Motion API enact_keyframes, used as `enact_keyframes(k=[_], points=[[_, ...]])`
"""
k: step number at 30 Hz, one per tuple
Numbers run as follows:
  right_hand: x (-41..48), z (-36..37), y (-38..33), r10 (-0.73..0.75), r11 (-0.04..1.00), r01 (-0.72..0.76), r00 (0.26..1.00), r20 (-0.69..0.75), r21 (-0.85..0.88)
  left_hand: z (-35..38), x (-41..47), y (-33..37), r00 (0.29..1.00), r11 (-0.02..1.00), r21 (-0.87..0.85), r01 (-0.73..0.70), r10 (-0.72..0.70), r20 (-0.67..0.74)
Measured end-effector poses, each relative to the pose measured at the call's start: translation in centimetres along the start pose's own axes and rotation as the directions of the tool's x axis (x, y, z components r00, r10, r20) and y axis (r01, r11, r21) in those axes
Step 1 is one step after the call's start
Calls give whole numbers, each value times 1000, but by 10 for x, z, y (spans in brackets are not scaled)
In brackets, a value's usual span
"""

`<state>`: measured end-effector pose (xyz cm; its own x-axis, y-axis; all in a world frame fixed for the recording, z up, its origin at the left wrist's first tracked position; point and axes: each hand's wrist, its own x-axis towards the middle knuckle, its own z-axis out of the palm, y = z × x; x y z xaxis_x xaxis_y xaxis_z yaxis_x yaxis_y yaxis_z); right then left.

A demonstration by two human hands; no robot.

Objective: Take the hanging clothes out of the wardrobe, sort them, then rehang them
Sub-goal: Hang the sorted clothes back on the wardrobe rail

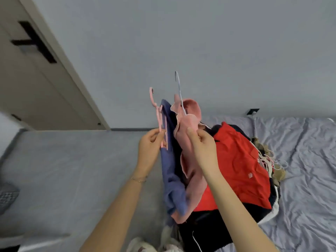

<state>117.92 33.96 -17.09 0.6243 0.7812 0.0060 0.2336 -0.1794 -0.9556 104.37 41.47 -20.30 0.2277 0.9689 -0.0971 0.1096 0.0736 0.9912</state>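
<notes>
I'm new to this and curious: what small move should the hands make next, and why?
Probably draw the two hangers apart. The left hand pinches the pink hanger bearing the blue garment, the right hand pinches the pink garment on the pale hanger, and both garments hang touching by the red pile.

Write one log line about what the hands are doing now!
left hand: holds pink hanger with blue garment | right hand: pinches pink garment on pale hanger | pile: red garment on bed
</notes>
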Motion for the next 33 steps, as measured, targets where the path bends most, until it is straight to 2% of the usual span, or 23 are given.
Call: enact_keyframes(k=[6, 9, 14, 20, 26, 33], points=[[-65, 94, -35, -128, 992, 124, 953, 276, 32, -135, -76, -1, 948, 1000, -6, 31, -31, -316], [-119, 138, -49, -152, 988, 155, 888, 433, 28, -196, -130, -9, 893, 999, -19, 32, -37, -449], [-208, 180, -67, -201, 978, 198, 782, 590, 72, -265, -218, -20, 797, 998, -50, 31, -55, -602], [-344, 204, -87, -268, 958, 264, 677, 685, 114, -342, -348, -29, 716, 999, -48, 9, -40, -697], [-475, 220, -102, -283, 954, 250, 558, 780, 167, -403, -475, -33, 625, 1000, -28, -2, -21, -781], [-590, 261, -116, -298, 941, 270, 376, 878, 204, -469, -587, -49, 437, 994, -103, 26, -104, -894]])
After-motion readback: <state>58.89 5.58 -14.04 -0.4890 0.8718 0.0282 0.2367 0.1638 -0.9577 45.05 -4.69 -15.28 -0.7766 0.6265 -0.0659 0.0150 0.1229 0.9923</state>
